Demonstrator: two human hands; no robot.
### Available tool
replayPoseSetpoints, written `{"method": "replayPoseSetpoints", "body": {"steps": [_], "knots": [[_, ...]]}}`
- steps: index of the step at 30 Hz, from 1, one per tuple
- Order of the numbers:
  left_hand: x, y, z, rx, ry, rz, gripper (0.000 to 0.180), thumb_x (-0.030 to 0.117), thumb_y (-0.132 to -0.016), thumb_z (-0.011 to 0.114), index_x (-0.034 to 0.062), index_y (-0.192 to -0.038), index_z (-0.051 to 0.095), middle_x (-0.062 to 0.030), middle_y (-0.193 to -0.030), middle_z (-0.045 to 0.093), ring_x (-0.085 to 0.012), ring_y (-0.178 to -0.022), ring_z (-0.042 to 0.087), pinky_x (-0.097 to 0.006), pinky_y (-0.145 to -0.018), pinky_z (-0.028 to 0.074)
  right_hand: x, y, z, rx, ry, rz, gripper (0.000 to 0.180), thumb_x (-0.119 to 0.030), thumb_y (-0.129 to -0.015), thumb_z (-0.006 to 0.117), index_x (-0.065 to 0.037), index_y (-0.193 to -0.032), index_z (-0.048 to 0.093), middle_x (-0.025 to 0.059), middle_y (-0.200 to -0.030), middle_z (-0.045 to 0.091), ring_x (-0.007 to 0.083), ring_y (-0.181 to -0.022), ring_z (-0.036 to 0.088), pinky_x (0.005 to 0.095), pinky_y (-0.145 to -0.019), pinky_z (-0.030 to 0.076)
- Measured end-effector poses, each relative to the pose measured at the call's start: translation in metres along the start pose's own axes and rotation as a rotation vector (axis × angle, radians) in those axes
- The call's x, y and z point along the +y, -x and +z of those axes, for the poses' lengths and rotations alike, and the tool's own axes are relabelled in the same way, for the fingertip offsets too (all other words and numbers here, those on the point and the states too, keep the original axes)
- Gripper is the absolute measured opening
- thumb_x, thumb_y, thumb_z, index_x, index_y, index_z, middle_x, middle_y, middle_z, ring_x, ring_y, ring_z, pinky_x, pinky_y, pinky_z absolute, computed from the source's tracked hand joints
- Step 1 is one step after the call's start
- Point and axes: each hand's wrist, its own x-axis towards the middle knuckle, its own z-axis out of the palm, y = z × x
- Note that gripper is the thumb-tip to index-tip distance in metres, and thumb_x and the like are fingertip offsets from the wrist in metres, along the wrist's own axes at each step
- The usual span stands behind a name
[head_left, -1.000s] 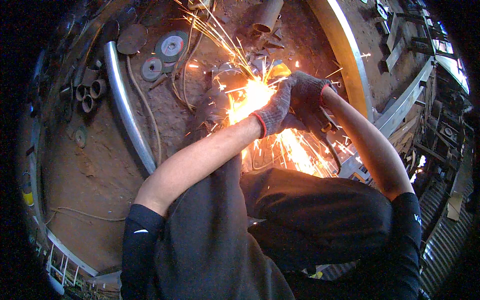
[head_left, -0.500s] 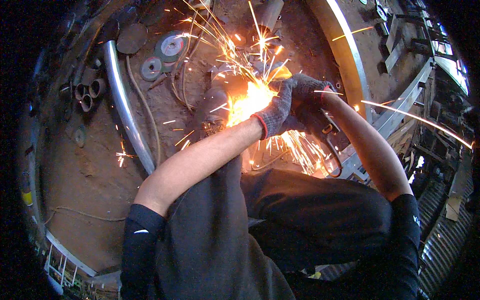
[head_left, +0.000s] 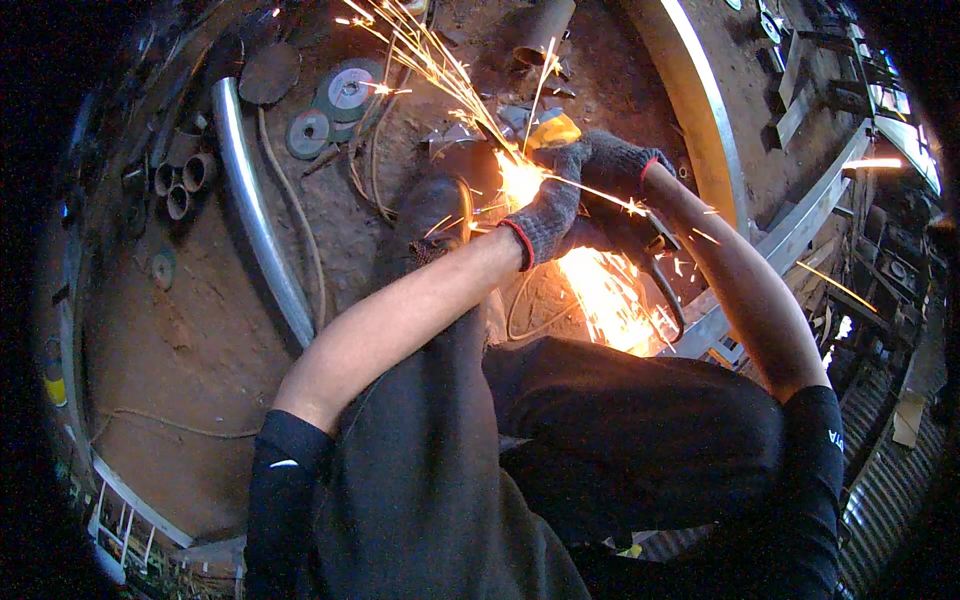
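Both hands wear dark grey knit gloves with red cuffs and sit close together at upper centre. They hold an angle grinder with a yellow part (head_left: 555, 130) showing just past the fingers and a dark body running back below them. My left hand (head_left: 552, 215) is closed around the grinder, beside a bright glare. My right hand (head_left: 615, 160) is closed on it too, a little farther right. Sparks (head_left: 520, 180) hide the disc and the spot it touches. A second bright stream of sparks (head_left: 610, 300) falls beneath the grinder, near my knees.
Cutting discs (head_left: 348, 88) lie on the dirt floor at upper left, near cables. A curved shiny metal tube (head_left: 255, 200) lies left of my leg, with several short pipes (head_left: 198, 172) beyond it. A wide curved metal band (head_left: 700, 110) and a metal beam (head_left: 800, 215) stand at right.
The glare at the grinder has shrunk, and the far sparks are narrower. Sparks beneath the grinder are brighter. Both hands keep their grip in nearly the same place.
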Motion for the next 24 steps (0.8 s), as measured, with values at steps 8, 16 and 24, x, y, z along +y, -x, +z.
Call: {"method": "replayPoseSetpoints", "body": {"steps": [8,16,24], "knots": [[0.0,-0.007,-0.001,0.079,0.136,-0.144,0.074,0.075,-0.096,0.038,0.0165,-0.135,0.06,-0.0057,-0.137,0.063,-0.0324,-0.122,0.062,-0.063,-0.102,0.049,0.012,-0.001,0.009,0.046,0.339,-0.214,0.04,-0.019,-0.084,0.075,-0.009,-0.122,0.069,0.0095,-0.114,0.073,0.0207,-0.102,0.069,0.0378,-0.092,0.054],[-0.009,-0.003,-0.005,0.081,0.066,-0.037,0.062,0.064,-0.101,0.043,0.0147,-0.136,0.058,-0.0111,-0.137,0.062,-0.0356,-0.124,0.06,-0.067,-0.098,0.051,0.01,-0.003,0.009,0.131,-0.037,-0.149,0.043,-0.018,-0.087,0.073,-0.012,-0.129,0.067,0.0072,-0.122,0.072,0.017,-0.101,0.069,0.0353,-0.089,0.054],[0.004,-0.004,0.006,-0.071,0.152,-0.08,0.062,0.068,-0.097,0.041,0.0206,-0.133,0.06,-0.0069,-0.127,0.067,-0.0319,-0.111,0.066,-0.061,-0.084,0.056,0.05,-0.014,0.017,-0.022,0.057,0.041,0.043,-0.014,-0.082,0.075,-0.008,-0.125,0.07,0.0086,-0.117,0.074,0.02,-0.103,0.069,0.0343,-0.092,0.054]]}}
